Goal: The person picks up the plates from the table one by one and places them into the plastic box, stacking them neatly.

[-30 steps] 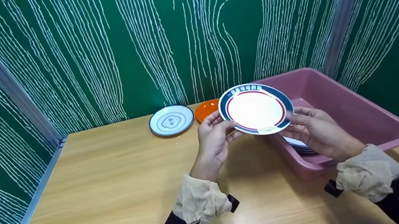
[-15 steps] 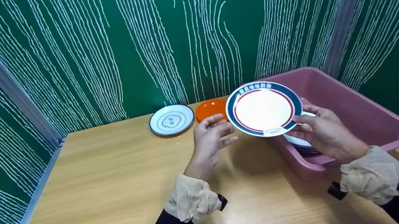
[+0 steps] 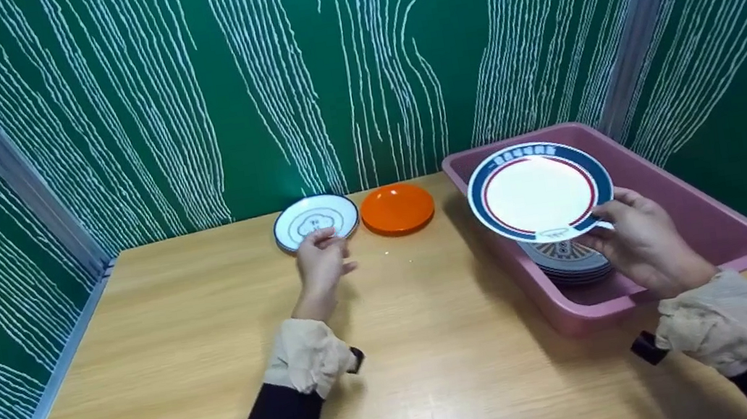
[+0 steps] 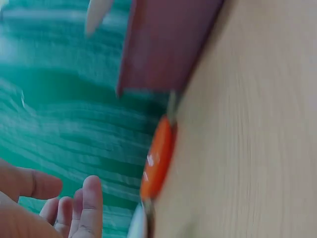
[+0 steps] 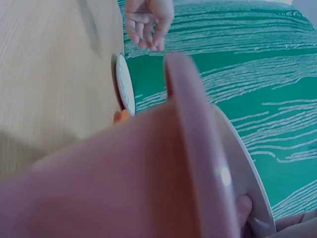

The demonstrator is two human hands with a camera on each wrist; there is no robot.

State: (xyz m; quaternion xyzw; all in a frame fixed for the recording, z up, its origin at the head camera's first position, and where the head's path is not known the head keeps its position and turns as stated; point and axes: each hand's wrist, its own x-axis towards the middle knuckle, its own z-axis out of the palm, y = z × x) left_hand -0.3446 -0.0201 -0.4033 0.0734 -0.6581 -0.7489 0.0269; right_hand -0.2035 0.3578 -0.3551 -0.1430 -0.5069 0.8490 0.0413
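Observation:
My right hand [image 3: 645, 241] pinches the right edge of a white plate [image 3: 539, 193] with a blue rim band and a red ring. The plate is held tilted over the left side of a pink plastic tub [image 3: 704, 221]. In the right wrist view its underside [image 5: 242, 163] shows behind the tub's wall. My left hand [image 3: 321, 271] holds nothing; its fingers are loosely bent and overlap the front of a white plate with a dark rim [image 3: 325, 205] in the head view. The left wrist view shows the thumb and fingers [image 4: 91, 203] apart.
Inside the tub lies a stack of patterned plates [image 3: 564, 263], near its left wall. An orange plate [image 3: 397, 210] sits at the back of the wooden table [image 3: 186, 382], beside the white plate. Green walls with white lines [image 3: 255, 94] stand behind and at both sides.
My left hand has let go of the blue-banded plate and moved left towards the dark-rimmed plate. My right hand has carried the blue-banded plate to the right, over the tub.

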